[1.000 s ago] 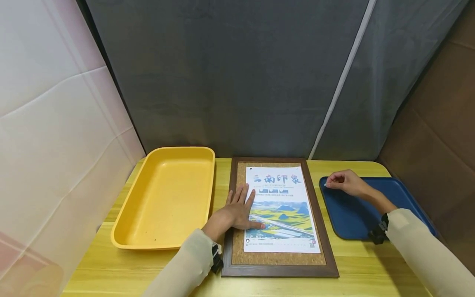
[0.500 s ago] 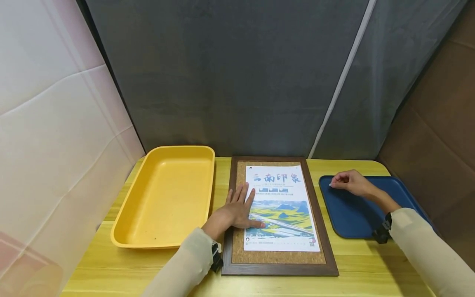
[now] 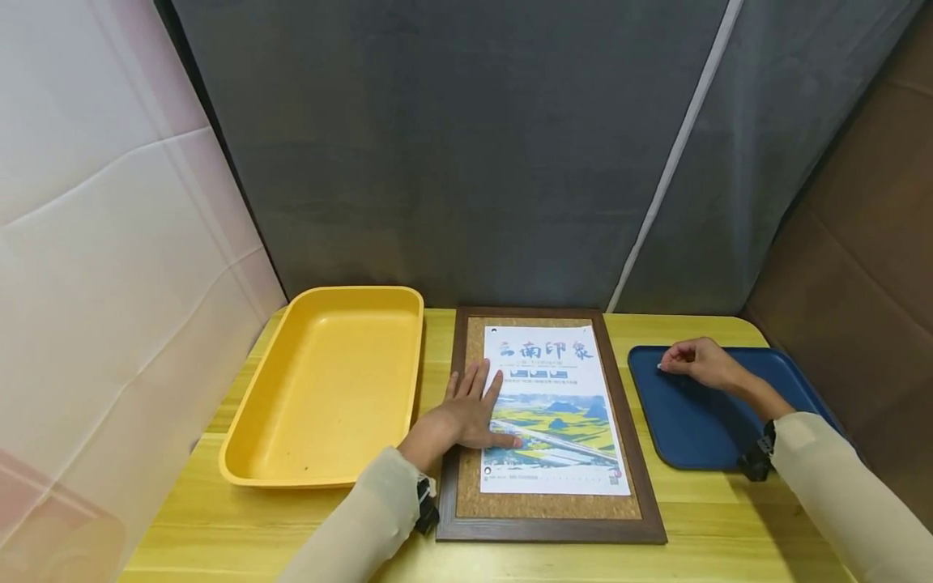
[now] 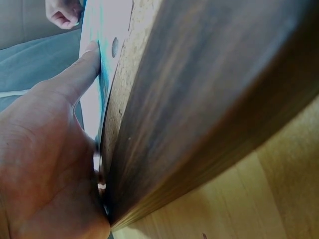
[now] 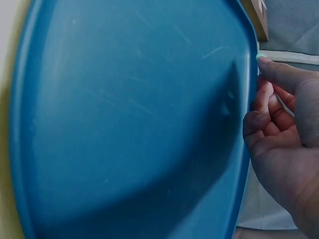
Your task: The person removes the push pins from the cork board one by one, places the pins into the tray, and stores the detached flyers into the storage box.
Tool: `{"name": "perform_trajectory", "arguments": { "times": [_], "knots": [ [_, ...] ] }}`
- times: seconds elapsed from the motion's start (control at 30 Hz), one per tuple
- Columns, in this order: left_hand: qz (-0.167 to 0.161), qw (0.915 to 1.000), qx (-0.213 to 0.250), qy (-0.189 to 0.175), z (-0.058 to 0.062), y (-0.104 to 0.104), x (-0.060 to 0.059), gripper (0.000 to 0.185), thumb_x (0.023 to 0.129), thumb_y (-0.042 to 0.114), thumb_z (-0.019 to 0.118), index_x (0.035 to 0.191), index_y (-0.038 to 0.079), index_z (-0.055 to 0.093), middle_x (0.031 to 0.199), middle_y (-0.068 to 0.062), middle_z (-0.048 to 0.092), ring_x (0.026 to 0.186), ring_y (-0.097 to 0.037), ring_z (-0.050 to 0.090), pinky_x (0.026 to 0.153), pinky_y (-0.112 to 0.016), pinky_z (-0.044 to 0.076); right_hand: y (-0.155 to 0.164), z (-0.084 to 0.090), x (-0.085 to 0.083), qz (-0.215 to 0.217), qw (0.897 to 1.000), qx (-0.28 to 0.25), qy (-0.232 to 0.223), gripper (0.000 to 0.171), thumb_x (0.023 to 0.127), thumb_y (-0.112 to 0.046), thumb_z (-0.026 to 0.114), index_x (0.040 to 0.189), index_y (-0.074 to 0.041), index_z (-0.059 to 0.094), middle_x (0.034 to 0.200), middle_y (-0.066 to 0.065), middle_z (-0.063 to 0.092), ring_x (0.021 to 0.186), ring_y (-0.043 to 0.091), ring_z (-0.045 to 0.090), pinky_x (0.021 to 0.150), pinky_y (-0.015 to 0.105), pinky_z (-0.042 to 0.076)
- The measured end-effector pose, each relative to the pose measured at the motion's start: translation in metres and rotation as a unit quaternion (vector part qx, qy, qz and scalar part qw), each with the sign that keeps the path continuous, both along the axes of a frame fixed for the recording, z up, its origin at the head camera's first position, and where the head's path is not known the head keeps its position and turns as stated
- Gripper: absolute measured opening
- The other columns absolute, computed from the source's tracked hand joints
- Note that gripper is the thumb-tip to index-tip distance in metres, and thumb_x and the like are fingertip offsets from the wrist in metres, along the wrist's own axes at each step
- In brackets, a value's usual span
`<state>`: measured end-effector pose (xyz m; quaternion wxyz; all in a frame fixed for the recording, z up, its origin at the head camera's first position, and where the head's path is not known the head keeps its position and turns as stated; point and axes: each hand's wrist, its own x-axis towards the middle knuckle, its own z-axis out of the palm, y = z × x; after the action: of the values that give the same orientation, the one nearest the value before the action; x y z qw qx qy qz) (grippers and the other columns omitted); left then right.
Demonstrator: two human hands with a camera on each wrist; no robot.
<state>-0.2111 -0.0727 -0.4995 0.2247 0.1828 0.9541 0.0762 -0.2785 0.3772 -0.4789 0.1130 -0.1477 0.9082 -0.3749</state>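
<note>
Grey curtain cloth closes off the far side of a pale wooden table (image 3: 678, 518), with a whitish panel on the left and brown board on the right.

At the left of the table sits a yellow tray (image 3: 251, 421), deep-walled, its long axis running from the near edge toward the curtain.

Just beside it lies a cork board (image 3: 472, 502) in a dark wooden frame (image 3: 547, 530), flat on the table, its long axis likewise running away from the person. On the cork lies a printed poster (image 3: 554, 389), upright to the person: the large characters sit at the far end, a landscape picture fills the middle, and small print runs along the near end. Small round pins show at its far left corner and near left corner.

The left hand (image 3: 466, 413) lies flat on the poster's left edge, fingers straight and slightly spread, pointing toward the curtain, thumb stretched out to the right over the landscape. The left wrist view shows the thumb (image 4: 79, 69) pressing on the paper close to a pin.

Right of the frame, apart from it, lies a blue tray (image 3: 692, 429), shallow. The right hand (image 3: 696, 364) hovers at its far left part, fingers curled with the fingertips (image 5: 264, 62) drawn together; whether they pinch anything I cannot tell.
</note>
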Motion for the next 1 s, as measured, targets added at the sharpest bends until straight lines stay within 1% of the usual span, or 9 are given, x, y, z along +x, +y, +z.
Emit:
{"name": "perform_trajectory", "arguments": {
  "times": [0.13, 0.27, 0.57, 0.73, 0.9, 1.0],
  "knots": [
    [0.002, 1.0000, -0.003, 0.001, -0.001, 0.000, 0.000, 0.129, 0.084, 0.087, 0.061, 0.171, 0.022, -0.008, 0.173, -0.006, -0.028, 0.160, -0.030, -0.027, 0.126, -0.059, -0.015, 0.002, -0.001, 0.001, -0.006, 1.000, 0.017, 0.008, 0.016, 0.104, -0.014, 0.070, 0.102, 0.001, 0.076, 0.099, 0.009, 0.074, 0.087, 0.016, 0.064, 0.077, 0.022, 0.052],
    [0.002, 1.0000, 0.002, 0.000, 0.001, 0.000, 0.001, 0.128, 0.084, 0.086, 0.062, 0.171, 0.022, -0.006, 0.174, -0.007, -0.027, 0.160, -0.030, -0.026, 0.126, -0.059, -0.016, 0.006, -0.005, 0.001, -0.007, 0.999, 0.032, 0.012, 0.014, 0.104, -0.011, 0.069, 0.101, 0.000, 0.076, 0.098, 0.009, 0.075, 0.087, 0.015, 0.063, 0.076, 0.021, 0.052],
    [0.008, 0.9999, 0.011, -0.007, 0.005, 0.001, 0.003, 0.128, 0.084, 0.084, 0.064, 0.171, 0.022, -0.006, 0.173, -0.006, -0.028, 0.160, -0.030, -0.027, 0.126, -0.059, -0.017, 0.007, -0.012, 0.001, -0.015, 0.999, 0.039, 0.010, 0.012, 0.103, -0.009, 0.070, 0.099, -0.001, 0.077, 0.095, 0.007, 0.075, 0.085, 0.014, 0.064, 0.076, 0.021, 0.052],
    [0.006, 0.9999, 0.008, -0.005, 0.005, 0.001, 0.003, 0.128, 0.085, 0.084, 0.063, 0.172, 0.021, -0.006, 0.174, -0.007, -0.027, 0.160, -0.029, -0.026, 0.126, -0.058, -0.016, 0.006, -0.012, 0.000, -0.020, 0.999, 0.047, 0.009, 0.012, 0.103, -0.009, 0.070, 0.099, 0.000, 0.077, 0.095, 0.006, 0.076, 0.086, 0.015, 0.065, 0.076, 0.022, 0.052],
    [0.000, 1.0000, 0.002, -0.003, 0.010, 0.001, 0.005, 0.127, 0.085, 0.084, 0.062, 0.172, 0.019, -0.004, 0.175, -0.009, -0.024, 0.161, -0.030, -0.023, 0.128, -0.058, -0.013, 0.006, -0.012, 0.001, -0.021, 0.999, 0.048, 0.005, 0.014, 0.103, -0.011, 0.069, 0.100, 0.000, 0.077, 0.095, 0.006, 0.076, 0.088, 0.018, 0.065, 0.076, 0.022, 0.052],
    [-0.003, 1.0000, -0.001, -0.006, 0.011, 0.001, 0.004, 0.127, 0.086, 0.085, 0.061, 0.172, 0.019, -0.005, 0.175, -0.009, -0.025, 0.161, -0.030, -0.024, 0.128, -0.058, -0.013, 0.006, -0.012, 0.001, -0.023, 0.999, 0.048, 0.005, 0.015, 0.103, -0.012, 0.070, 0.100, 0.001, 0.076, 0.095, 0.006, 0.075, 0.087, 0.017, 0.065, 0.075, 0.023, 0.052]
  ]
}}
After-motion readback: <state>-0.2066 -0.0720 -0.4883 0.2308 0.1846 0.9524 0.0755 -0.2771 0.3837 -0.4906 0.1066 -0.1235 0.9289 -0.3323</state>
